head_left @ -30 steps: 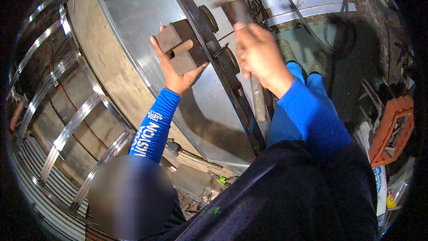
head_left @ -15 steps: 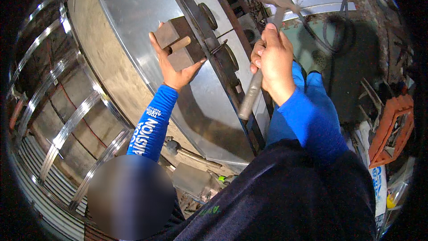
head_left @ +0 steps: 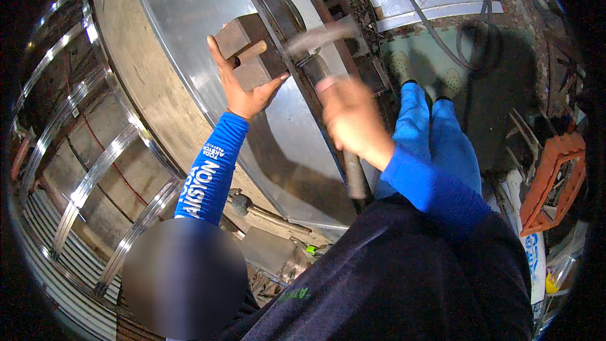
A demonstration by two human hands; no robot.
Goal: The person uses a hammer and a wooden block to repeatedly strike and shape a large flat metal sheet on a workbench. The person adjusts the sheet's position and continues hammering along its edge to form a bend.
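My left hand (head_left: 246, 96) is wrapped around a dark brown rectangular block (head_left: 255, 77) with a round wooden peg (head_left: 254, 53) in its notch. The block rests on a shiny metal sheet (head_left: 189, 0), pressed against a long dark metal bar (head_left: 307, 85) at the sheet's right side. Gripped by its handle in my right hand (head_left: 353, 117) is a hammer (head_left: 322, 36). Its head, smeared by motion, hovers over the bar just right of the block. The hammer's contact with anything below cannot be made out.
A mallet (head_left: 241, 204) lies on the wooden bench (head_left: 117, 38) near my left forearm. Shiny metal strips (head_left: 104, 173) curve at far left. To the right are a black cable (head_left: 461, 57), a green floor mat (head_left: 499, 60) and an orange frame (head_left: 555, 183).
My right hand has swung the hammer left and down, from above the floor to over the bar near the block. My left hand keeps the block in nearly the same place.
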